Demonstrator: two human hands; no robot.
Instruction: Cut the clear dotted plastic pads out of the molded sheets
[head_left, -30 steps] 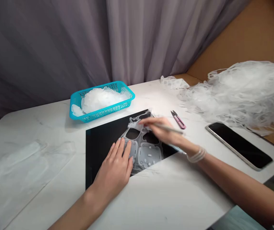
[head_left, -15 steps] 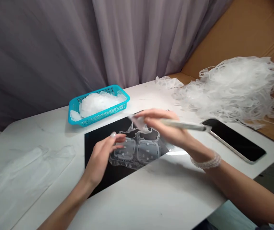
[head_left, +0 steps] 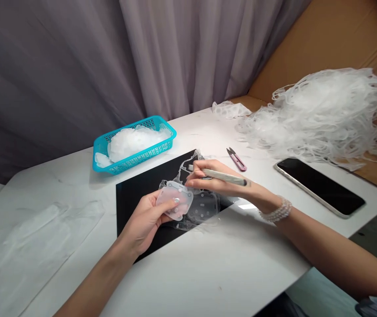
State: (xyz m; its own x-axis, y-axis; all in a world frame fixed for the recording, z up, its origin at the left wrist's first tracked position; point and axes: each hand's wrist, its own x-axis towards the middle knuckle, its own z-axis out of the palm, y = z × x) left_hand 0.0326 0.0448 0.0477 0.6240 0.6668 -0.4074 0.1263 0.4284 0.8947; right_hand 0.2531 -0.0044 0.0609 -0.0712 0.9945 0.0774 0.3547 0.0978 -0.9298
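My left hand (head_left: 145,218) pinches a translucent rounded-square piece (head_left: 170,193) with small holes, thumb on top and fingers beneath. My right hand (head_left: 213,178) grips a pale pen-like tool (head_left: 224,177) with dark ends; its exact kind is unclear. The right fingertips are close to the piece's upper right edge; whether they touch it I cannot tell. Under both hands lies a clear, thin-edged sheet (head_left: 203,207) with a similar rounded outline, partly covered. It rests on a black mat (head_left: 133,189).
A blue basket (head_left: 135,159) at the back holds a heap of translucent pieces. Pink thread snips (head_left: 237,159) and a phone (head_left: 320,187) lie to the right, before a pile of clear scraps (head_left: 320,114). A clear plastic bag (head_left: 39,246) lies at the left.
My left hand has gone from open to holding the translucent piece. My right hand has shifted slightly left and down, uncovering the snips, and still holds the tool.
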